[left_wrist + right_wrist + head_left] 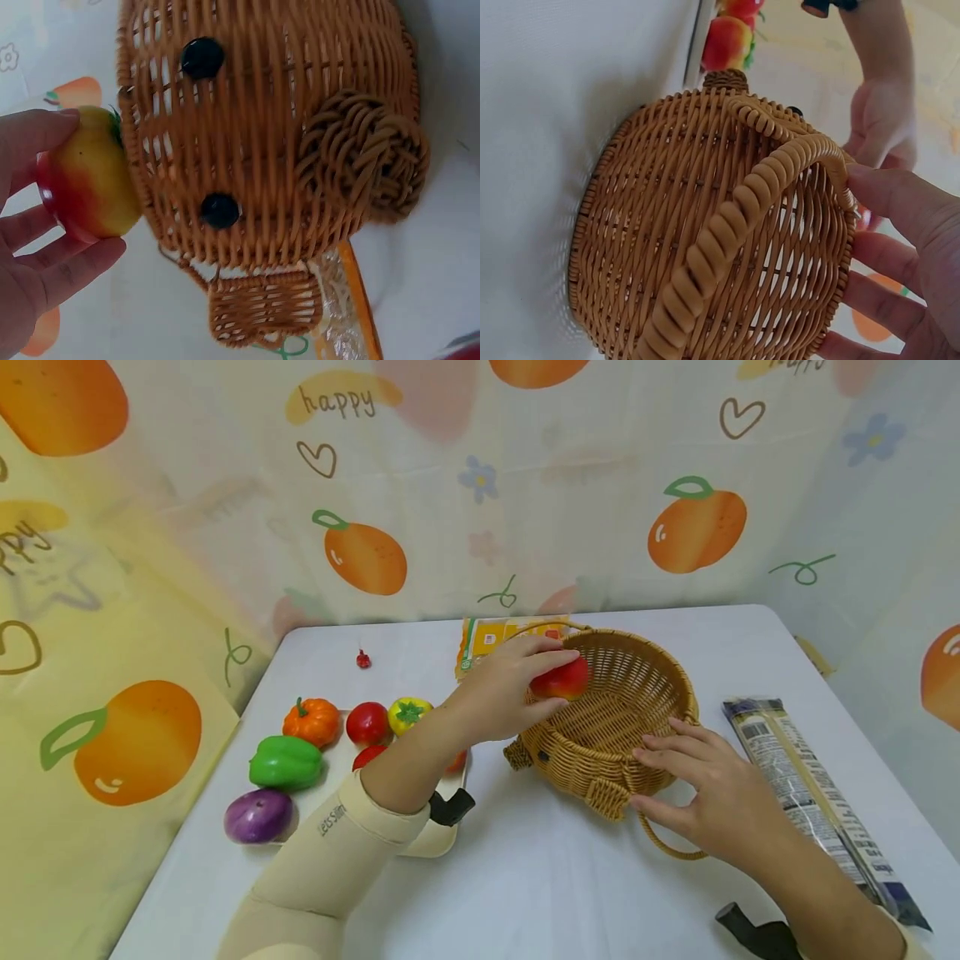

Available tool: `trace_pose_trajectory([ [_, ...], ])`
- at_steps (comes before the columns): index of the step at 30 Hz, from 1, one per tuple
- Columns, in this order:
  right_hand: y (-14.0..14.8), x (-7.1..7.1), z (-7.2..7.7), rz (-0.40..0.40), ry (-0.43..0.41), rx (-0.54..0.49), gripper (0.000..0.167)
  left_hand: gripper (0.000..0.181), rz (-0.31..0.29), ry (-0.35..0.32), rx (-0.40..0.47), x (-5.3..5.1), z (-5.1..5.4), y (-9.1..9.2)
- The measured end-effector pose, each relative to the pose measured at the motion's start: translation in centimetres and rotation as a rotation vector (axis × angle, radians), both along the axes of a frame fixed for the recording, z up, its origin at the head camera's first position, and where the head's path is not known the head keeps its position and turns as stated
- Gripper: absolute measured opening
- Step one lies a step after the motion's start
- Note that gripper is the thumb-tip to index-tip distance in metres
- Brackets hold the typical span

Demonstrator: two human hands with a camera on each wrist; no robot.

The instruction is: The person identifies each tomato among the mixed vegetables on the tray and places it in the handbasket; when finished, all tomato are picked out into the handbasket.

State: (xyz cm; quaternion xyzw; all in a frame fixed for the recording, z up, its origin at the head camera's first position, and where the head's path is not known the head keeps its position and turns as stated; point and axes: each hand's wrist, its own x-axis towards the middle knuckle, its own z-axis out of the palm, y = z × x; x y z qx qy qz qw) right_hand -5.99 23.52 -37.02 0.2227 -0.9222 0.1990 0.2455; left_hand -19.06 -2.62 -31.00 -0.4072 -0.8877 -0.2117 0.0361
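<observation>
My left hand [498,689] holds a red and yellow toy apple [562,678] at the left rim of a brown wicker basket [607,727]. The left wrist view shows the apple [94,176] between thumb and fingers, beside the rim of the basket [255,142] with its black button eyes. My right hand [708,789] grips the basket's near right rim. In the right wrist view, its thumb lies by the base of the looped handle [727,232], and the other fingertips go behind the rim.
A pale tray [431,842] at left carries a toy eggplant [258,816], green pepper [286,763], orange pumpkin [311,722] and several red and yellow pieces, partly behind my left arm. A yellow packet [480,639] lies behind the basket, a long silver packet [802,785] at right, a small red item [363,659] at back left.
</observation>
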Motion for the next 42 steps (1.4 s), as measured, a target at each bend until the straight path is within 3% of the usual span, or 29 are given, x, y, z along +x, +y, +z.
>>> trace_pose_trajectory([
  [8,0.0,0.0,0.1,-0.004,-0.033,0.000,0.078,0.055,-0.042,0.029,-0.109,0.0,-1.1,1.8],
  [17,-0.1,0.0,-0.1,-0.010,-0.023,0.001,0.079,0.054,-0.136,0.039,-0.243,-0.2,-1.0,2.5],
  [21,0.0,0.0,-0.2,-0.006,-0.021,0.009,0.056,0.058,-0.145,0.013,-0.261,-0.2,-0.9,2.4],
  [24,0.0,0.0,-0.2,-0.006,-0.011,0.011,0.057,0.059,-0.152,0.024,-0.255,-0.1,-0.6,2.1],
  [26,0.0,0.0,-0.3,-0.005,-0.002,0.008,0.067,0.059,-0.158,0.038,-0.245,0.0,-0.5,1.9],
  [29,0.1,0.0,-0.3,-0.010,-0.006,0.005,0.077,0.059,-0.149,0.047,-0.238,0.1,-0.2,1.2],
  [37,0.0,0.2,-0.1,-0.024,-0.048,0.014,0.050,0.063,-0.016,-0.017,-0.264,0.5,0.6,-2.2],
  [42,0.0,0.2,-0.1,-0.018,-0.027,0.007,0.049,0.063,0.032,-0.041,-0.235,0.2,0.5,-4.3],
])
